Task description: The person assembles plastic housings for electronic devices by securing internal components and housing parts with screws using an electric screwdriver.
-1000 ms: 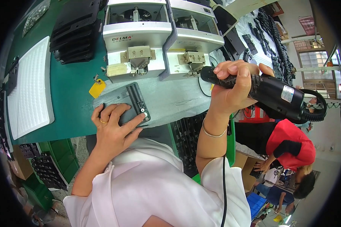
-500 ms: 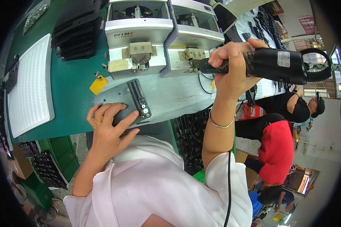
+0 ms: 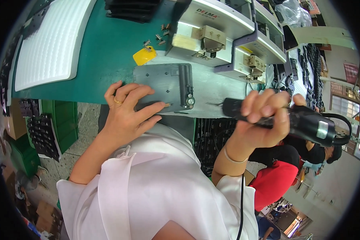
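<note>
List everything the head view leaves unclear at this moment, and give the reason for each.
All in the head view:
Black power tool: tip smeared by blur; middle covered by the right hand.
Grey plate: near left corner hidden under the left hand.
Small metal piece at the left index fingertip: too small to identify.
Stack of black sheets: cut off by the top edge.
Machines: upper parts cut off by the top edge.
</note>
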A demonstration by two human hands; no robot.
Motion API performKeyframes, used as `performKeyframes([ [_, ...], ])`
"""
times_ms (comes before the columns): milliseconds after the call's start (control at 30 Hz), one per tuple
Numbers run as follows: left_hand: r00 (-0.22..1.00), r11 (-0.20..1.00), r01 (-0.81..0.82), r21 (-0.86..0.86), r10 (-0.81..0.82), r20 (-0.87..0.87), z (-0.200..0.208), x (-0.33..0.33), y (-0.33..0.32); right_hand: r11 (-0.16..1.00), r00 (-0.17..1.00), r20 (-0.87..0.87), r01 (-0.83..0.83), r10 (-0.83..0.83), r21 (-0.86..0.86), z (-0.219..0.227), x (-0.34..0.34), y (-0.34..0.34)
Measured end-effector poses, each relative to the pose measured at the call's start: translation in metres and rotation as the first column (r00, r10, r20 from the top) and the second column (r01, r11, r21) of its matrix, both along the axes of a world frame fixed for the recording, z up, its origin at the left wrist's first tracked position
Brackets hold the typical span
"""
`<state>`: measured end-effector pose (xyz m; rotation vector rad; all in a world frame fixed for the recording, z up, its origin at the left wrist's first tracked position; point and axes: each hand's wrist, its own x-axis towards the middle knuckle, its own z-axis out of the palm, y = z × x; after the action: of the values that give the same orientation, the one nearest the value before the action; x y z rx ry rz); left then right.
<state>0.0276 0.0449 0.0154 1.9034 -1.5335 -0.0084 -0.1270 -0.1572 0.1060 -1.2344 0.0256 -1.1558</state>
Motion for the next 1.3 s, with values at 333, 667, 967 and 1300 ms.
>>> performKeyframes([
  [333, 1.0, 0.999, -0.004, -0.042, 0.005, 0.027, -0.005, -0.004, -0.001, 1.0, 0.988, -0.154, -0.02, 0.023, 0.017, -0.032, 0.034, 0.051],
  [667, 0.999, 0.998, -0.017, -0.054, 0.018, 0.027, -0.008, -0.005, -0.003, 0.998, 0.982, -0.181, -0.052, 0.046, -0.025, -0.039, 0.04, 0.049],
  [967, 0.999, 0.998, -0.032, -0.052, 0.033, 0.023, -0.009, -0.006, -0.002, 0.986, 0.975, -0.217, -0.079, 0.046, -0.146, -0.044, 0.044, 0.051],
  [1300, 0.994, 1.0, -0.001, 0.007, 0.001, -0.111, -0.004, -0.004, -0.005, 0.984, 0.961, -0.267, -0.108, 0.067, -0.143, -0.045, 0.053, 0.058],
])
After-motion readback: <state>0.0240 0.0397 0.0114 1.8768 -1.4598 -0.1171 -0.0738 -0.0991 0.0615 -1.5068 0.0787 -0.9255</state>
